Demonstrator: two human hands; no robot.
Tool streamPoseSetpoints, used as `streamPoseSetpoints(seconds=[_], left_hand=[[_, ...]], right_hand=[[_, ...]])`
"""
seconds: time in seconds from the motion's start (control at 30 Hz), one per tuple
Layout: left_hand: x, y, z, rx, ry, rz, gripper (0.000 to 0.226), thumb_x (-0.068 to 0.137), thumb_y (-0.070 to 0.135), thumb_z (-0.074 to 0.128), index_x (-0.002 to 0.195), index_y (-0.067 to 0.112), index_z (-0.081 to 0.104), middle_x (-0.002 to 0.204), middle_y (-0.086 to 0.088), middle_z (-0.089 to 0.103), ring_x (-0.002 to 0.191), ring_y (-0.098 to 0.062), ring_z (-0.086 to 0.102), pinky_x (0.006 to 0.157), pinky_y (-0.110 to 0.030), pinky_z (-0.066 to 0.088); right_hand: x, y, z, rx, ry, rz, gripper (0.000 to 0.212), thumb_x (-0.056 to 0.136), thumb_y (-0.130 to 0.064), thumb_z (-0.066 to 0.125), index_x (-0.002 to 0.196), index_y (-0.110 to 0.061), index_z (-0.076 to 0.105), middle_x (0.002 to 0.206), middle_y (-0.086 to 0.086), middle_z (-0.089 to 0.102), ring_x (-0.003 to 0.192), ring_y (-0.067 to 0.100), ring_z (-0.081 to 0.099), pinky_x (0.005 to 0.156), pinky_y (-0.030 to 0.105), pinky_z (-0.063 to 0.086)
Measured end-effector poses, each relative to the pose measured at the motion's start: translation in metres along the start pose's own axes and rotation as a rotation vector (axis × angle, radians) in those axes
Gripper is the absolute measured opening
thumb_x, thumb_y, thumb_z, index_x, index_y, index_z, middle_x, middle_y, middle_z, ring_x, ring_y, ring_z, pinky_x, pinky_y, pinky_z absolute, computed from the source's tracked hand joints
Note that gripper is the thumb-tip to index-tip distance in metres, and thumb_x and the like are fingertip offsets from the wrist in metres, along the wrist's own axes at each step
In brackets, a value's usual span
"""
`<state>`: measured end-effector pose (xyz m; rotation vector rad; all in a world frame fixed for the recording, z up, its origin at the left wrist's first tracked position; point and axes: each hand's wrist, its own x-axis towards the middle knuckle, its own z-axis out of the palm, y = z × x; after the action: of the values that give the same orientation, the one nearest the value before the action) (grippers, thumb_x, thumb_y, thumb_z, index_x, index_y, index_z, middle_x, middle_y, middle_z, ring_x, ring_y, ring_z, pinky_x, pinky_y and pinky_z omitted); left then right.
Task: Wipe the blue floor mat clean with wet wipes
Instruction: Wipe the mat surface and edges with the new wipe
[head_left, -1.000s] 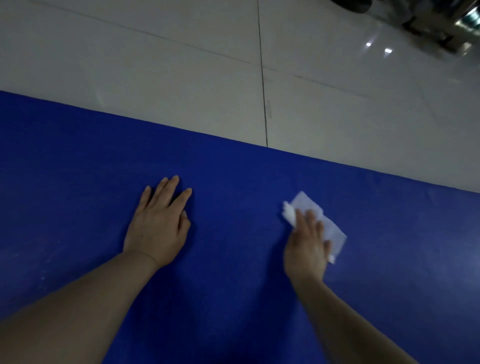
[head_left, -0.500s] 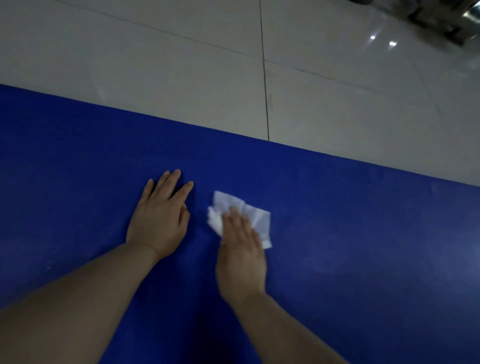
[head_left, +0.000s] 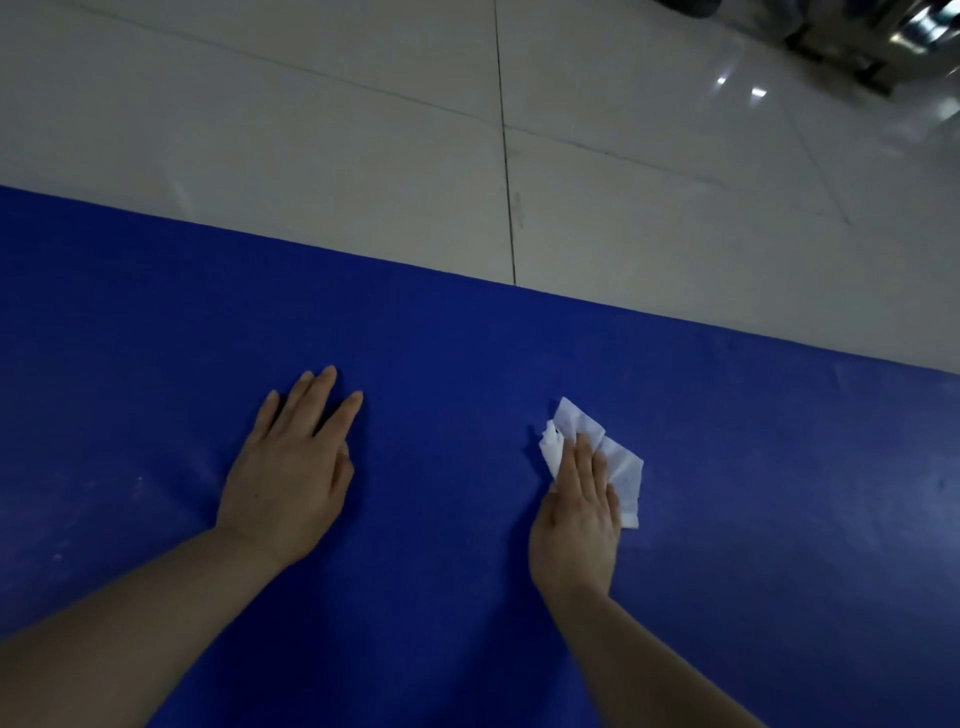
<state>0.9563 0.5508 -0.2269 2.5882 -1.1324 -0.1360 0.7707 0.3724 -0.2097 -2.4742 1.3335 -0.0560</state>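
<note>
While my left hand (head_left: 288, 475) lies flat, fingers spread, on the blue floor mat (head_left: 467, 364), my right hand (head_left: 576, 514) presses a crumpled wet wipe (head_left: 618, 462) down with straight fingers, well right of it.

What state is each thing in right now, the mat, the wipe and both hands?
blue mat: spread flat on the tiled floor, faint pale smudges at left.
wet wipe: crumpled, flat on the mat.
right hand: presses the wipe, fingers straight.
left hand: flat on the mat, holding nothing.

Dim indoor light, glare spots on glossy floor tiles (head_left: 675, 104), top-right corner blurred, perhaps metal; soft shadows
</note>
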Motion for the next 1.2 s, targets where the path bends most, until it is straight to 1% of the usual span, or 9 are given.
streamPoseSetpoints(seconds=[0.23, 0.33, 0.5, 0.6, 0.77, 0.9, 1.03, 1.13, 1.2], left_hand=[[-0.007, -0.002, 0.003, 0.045, -0.009, 0.017, 0.057, 0.093, 0.031, 0.021, 0.142, 0.009, 0.042, 0.154, -0.014, 0.028, 0.143, -0.027, 0.025, 0.117, -0.041, 0.010], [-0.007, -0.003, 0.004, 0.033, -0.004, 0.030, 0.057, 0.093, 0.030, 0.023, 0.140, 0.007, 0.044, 0.153, -0.015, 0.029, 0.142, -0.029, 0.026, 0.117, -0.040, 0.010], [-0.007, -0.004, 0.004, -0.003, -0.004, 0.030, 0.056, 0.093, 0.031, 0.026, 0.133, 0.001, 0.052, 0.150, -0.019, 0.034, 0.140, -0.031, 0.030, 0.115, -0.045, 0.019], [-0.007, -0.003, 0.003, 0.015, -0.006, 0.027, 0.058, 0.092, 0.029, 0.022, 0.139, 0.008, 0.047, 0.154, -0.014, 0.030, 0.142, -0.028, 0.027, 0.117, -0.045, 0.017], [-0.006, -0.002, 0.000, 0.019, -0.013, 0.014, 0.057, 0.091, 0.028, 0.023, 0.139, 0.009, 0.047, 0.153, -0.014, 0.031, 0.141, -0.028, 0.030, 0.117, -0.040, 0.012], [-0.006, -0.002, 0.000, 0.030, -0.034, 0.020, 0.056, 0.091, 0.028, 0.024, 0.138, 0.008, 0.049, 0.151, -0.017, 0.034, 0.139, -0.030, 0.032, 0.115, -0.040, 0.012], [-0.004, -0.004, 0.002, 0.016, -0.038, 0.016, 0.056, 0.094, 0.032, 0.025, 0.137, 0.006, 0.050, 0.150, -0.018, 0.035, 0.139, -0.031, 0.033, 0.115, -0.040, 0.015], [-0.005, -0.003, 0.001, 0.027, -0.022, 0.022, 0.059, 0.090, 0.028, 0.021, 0.140, 0.009, 0.047, 0.153, -0.015, 0.031, 0.142, -0.028, 0.028, 0.117, -0.043, 0.017], [-0.006, -0.002, 0.001, 0.029, -0.021, 0.013, 0.060, 0.089, 0.028, 0.020, 0.141, 0.011, 0.045, 0.154, -0.013, 0.029, 0.143, -0.026, 0.025, 0.117, -0.043, 0.016]], right_hand=[[-0.003, -0.029, 0.010, -0.032, 0.043, 0.030, 0.065, 0.094, -0.002, 0.038, 0.152, -0.018, 0.014, 0.159, -0.004, 0.012, 0.145, 0.012, 0.003, 0.119, 0.034, 0.004], [-0.027, -0.077, 0.027, -0.018, 0.019, -0.293, 0.078, 0.069, -0.001, 0.071, 0.141, -0.017, 0.045, 0.146, 0.003, 0.044, 0.134, 0.025, 0.042, 0.109, 0.042, 0.031], [-0.034, -0.092, 0.036, -0.076, -0.074, -0.576, 0.074, 0.070, -0.020, 0.075, 0.138, -0.020, 0.047, 0.146, 0.000, 0.045, 0.134, 0.019, 0.042, 0.109, 0.043, 0.031], [-0.011, -0.070, 0.023, -0.121, -0.041, -0.413, 0.070, 0.075, -0.012, 0.072, 0.140, -0.018, 0.046, 0.148, 0.001, 0.041, 0.135, 0.019, 0.041, 0.110, 0.041, 0.027], [0.020, -0.050, 0.008, -0.054, -0.018, -0.021, 0.056, 0.099, -0.011, 0.034, 0.151, -0.024, 0.020, 0.161, -0.003, 0.006, 0.147, 0.016, 0.003, 0.120, 0.041, 0.007], [-0.019, -0.086, 0.034, -0.081, 0.032, -0.302, 0.063, 0.080, -0.007, 0.061, 0.139, -0.022, 0.044, 0.151, 0.004, 0.037, 0.138, 0.029, 0.035, 0.108, 0.054, 0.033], [-0.052, -0.100, 0.041, -0.075, -0.033, -0.603, 0.054, 0.084, -0.021, 0.048, 0.137, -0.021, 0.044, 0.146, -0.002, 0.044, 0.135, 0.021, 0.041, 0.109, 0.045, 0.030], [-0.028, -0.064, 0.028, -0.112, -0.019, -0.424, 0.061, 0.081, -0.009, 0.063, 0.138, -0.020, 0.047, 0.148, 0.001, 0.042, 0.135, 0.021, 0.042, 0.109, 0.046, 0.032], [-0.009, -0.030, 0.011, -0.101, -0.024, -0.139, 0.055, 0.094, -0.008, 0.046, 0.146, -0.020, 0.035, 0.156, 0.000, 0.027, 0.143, 0.019, 0.025, 0.116, 0.045, 0.021]])
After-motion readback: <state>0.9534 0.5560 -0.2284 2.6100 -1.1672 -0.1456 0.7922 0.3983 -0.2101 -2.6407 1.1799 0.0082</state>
